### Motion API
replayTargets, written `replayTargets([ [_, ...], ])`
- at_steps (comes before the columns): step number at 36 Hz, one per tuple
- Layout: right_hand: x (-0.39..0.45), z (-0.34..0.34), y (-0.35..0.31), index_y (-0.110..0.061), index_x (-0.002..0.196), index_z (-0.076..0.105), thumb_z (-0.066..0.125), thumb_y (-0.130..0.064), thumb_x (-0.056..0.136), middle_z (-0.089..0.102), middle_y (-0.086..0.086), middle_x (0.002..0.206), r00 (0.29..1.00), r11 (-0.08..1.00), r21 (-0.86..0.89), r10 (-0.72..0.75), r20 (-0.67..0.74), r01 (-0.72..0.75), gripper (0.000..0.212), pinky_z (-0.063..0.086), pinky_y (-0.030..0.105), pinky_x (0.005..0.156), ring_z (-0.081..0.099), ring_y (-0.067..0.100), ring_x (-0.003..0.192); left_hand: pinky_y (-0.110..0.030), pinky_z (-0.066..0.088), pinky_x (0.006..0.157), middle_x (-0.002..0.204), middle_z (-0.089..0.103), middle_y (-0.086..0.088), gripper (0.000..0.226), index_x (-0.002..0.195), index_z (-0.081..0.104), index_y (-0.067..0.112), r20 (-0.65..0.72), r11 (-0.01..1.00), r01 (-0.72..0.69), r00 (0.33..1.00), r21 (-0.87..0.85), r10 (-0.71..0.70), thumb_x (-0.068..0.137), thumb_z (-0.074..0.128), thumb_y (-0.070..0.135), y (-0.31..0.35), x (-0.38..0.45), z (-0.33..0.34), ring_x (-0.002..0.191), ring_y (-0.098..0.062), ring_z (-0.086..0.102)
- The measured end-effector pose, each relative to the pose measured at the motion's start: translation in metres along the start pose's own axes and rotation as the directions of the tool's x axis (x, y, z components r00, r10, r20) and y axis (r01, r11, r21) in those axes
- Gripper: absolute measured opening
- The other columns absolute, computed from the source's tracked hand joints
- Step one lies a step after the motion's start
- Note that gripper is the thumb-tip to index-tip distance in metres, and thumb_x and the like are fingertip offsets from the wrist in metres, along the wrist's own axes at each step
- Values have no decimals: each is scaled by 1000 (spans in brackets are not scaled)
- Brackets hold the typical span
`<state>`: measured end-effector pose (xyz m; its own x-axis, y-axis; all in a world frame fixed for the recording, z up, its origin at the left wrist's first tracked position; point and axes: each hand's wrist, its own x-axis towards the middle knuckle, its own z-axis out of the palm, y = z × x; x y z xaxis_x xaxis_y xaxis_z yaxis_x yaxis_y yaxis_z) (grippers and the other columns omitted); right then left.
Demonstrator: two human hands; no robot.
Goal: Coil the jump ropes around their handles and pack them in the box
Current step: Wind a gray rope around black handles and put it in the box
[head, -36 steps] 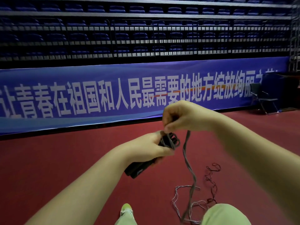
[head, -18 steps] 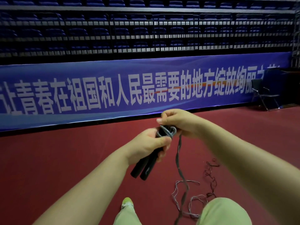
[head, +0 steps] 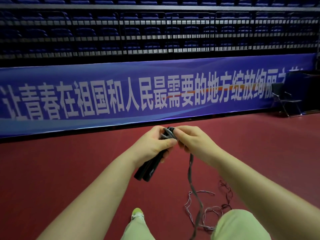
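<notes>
The left hand (head: 152, 146) and right hand (head: 194, 142) meet over the floor (head: 69, 170), the handles (head: 147, 170) between them. The rope (head: 191, 174) hangs to the floor. Behind runs a banner (head: 103, 97); a chair (head: 285, 99) stands far right.

A blue banner (head: 155, 94) lines the red floor (head: 52, 170); a folding chair (head: 285, 99) stands far right.

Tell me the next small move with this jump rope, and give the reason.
Probably bring the right hand round for another turn. The left hand grips the two black handles with a few grey coils at their top, yet much rope hangs loose down to the red floor.
</notes>
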<state>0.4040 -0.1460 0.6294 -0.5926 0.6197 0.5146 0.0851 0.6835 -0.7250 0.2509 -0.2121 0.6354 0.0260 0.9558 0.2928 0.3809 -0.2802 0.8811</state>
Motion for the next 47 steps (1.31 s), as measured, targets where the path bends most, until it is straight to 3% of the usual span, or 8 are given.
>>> replayTargets([
  [8, 4, 3, 1, 6, 85, 65, 51, -21, 98, 48, 6, 60, 993, 995, 100, 5, -116, 7, 33, 29, 27, 48, 38, 12, 50, -32, 48, 60, 65, 62, -2, 95, 152, 6, 37, -11, 1000, 9, 1000, -4, -9, 86, 68, 10, 3, 1, -5, 59, -17, 58],
  [14, 8, 6, 3, 2, 73, 58, 54, -26, 98, 45, 6, 58, 982, 969, 245, 54, -183, -8, 38, 25, 24, 45, 33, 12, 48, -30, 53, 56, 74, 64, -2, 45, 120, 49, 12, 187, 846, 192, 976, -497, -112, 76, 61, 14, -2, -20, 4, 58, -13, 59],
  [20, 10, 13, 17, -13, 64, 51, 49, -30, 100, 45, -3, 51, 953, 934, 344, 188, -238, -98, 40, 23, 22, 42, 33, 11, 43, -17, 34, 41, 61, 47, 4, 19, 98, 54, 12, 286, 747, 359, 930, -560, -232, 84, 64, 21, -22, -28, 20, 42, -5, 39],
  [27, 3, 28, 22, -14, 69, 49, 26, -48, 103, 46, -6, 49, 910, 902, 280, 382, -160, -329, 52, 23, 20, 40, 34, 10, 37, -20, 29, 43, 56, 43, 2, 21, 76, 45, 16, -7, 964, 256, 966, 77, -257, 91, 58, 21, -26, -14, 16, 42, -12, 36],
  [34, 3, 31, 22, -14, 79, 56, 36, -60, 95, 45, -3, 56, 901, 903, 75, 427, -70, -422, 52, 26, 24, 46, 36, 10, 40, -31, 36, 54, 76, 57, 2, 21, 83, 48, 21, -203, 628, 239, 971, 741, -130, 87, 57, 39, -20, -8, 13, 68, -22, 55],
  [39, 2, 26, 21, -20, 63, 41, 39, -50, 95, 32, -10, 43, 901, 892, 175, 431, -57, -416, 44, 19, 21, 40, 23, 10, 35, -32, 38, 58, 85, 59, 3, 30, 95, 48, 22, -236, 485, 228, 971, 844, -46, 86, 59, 49, -12, -15, 17, 78, -22, 59],
  [44, -4, 29, 22, -20, 66, 36, 41, -40, 96, 31, -7, 46, 919, 855, 398, 388, -67, -331, 36, 16, 23, 45, 22, 9, 39, -29, 47, 56, 81, 64, -2, 37, 100, 54, 19, -120, 777, 227, 974, 588, -193, 76, 71, 43, 0, -24, 16, 65, -15, 61],
  [47, -5, 32, 19, -18, 67, 40, 40, -41, 96, 37, -4, 49, 934, 837, 467, 352, -64, -284, 38, 18, 23, 46, 30, 10, 40, -28, 53, 60, 81, 70, -5, 34, 105, 56, 13, 210, 948, 307, 936, -82, -284, 79, 71, 28, -5, -36, 11, 64, -16, 65],
])
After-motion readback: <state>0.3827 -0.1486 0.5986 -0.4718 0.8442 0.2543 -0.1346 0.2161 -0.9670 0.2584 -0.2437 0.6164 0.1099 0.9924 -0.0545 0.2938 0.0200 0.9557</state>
